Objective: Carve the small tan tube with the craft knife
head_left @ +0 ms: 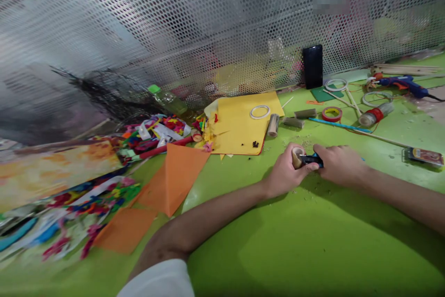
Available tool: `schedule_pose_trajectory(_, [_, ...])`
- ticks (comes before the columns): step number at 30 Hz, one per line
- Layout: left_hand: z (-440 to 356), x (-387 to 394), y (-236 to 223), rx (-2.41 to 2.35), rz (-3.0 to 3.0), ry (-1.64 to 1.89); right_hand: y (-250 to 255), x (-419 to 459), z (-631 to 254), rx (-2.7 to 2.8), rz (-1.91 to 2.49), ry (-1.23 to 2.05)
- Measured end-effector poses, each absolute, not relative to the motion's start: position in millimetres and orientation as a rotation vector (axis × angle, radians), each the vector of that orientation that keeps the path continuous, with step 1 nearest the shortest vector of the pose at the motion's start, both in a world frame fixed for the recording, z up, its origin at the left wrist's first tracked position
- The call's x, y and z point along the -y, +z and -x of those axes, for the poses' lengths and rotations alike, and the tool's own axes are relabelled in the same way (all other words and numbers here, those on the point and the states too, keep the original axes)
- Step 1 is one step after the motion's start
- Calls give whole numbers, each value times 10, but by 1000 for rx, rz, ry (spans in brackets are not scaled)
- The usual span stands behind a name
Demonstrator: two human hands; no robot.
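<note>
My left hand point(283, 172) is closed around a short wooden piece point(297, 158), a small log-like cylinder with a pale round end. Gripped in my right hand point(339, 162) is a utility knife point(312, 160) with a dark and blue body. Its front end points left and meets the wooden piece; fingers hide the exact contact. Small shavings point(304, 142) are scattered on the green table around both hands. Just beyond them lie similar cut pieces: one upright-leaning piece point(273, 125), and two lying flat, a nearer one point(294, 122) and a farther one point(305, 113).
A yellow sheet point(239, 123) carries a white tape ring point(260, 112). Orange paper point(184, 172) and colourful craft scraps point(163, 130) spread leftward. A red tape roll point(332, 114), blue glue gun point(405, 85) and card pack point(426, 156) lie right. A phone point(313, 66) leans against the perforated screen.
</note>
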State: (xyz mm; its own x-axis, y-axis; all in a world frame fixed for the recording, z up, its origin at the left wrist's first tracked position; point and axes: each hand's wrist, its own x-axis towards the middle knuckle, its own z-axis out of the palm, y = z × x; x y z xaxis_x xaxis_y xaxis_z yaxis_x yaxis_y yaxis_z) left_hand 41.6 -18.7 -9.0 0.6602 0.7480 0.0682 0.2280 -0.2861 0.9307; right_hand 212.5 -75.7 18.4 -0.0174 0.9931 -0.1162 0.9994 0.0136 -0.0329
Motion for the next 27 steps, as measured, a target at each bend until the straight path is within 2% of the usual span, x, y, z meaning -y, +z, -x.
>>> schedule_pose_trajectory(27, [-429,191,-84,-708,-1748,625,184,766,-2133,-2241,-2107,-159])
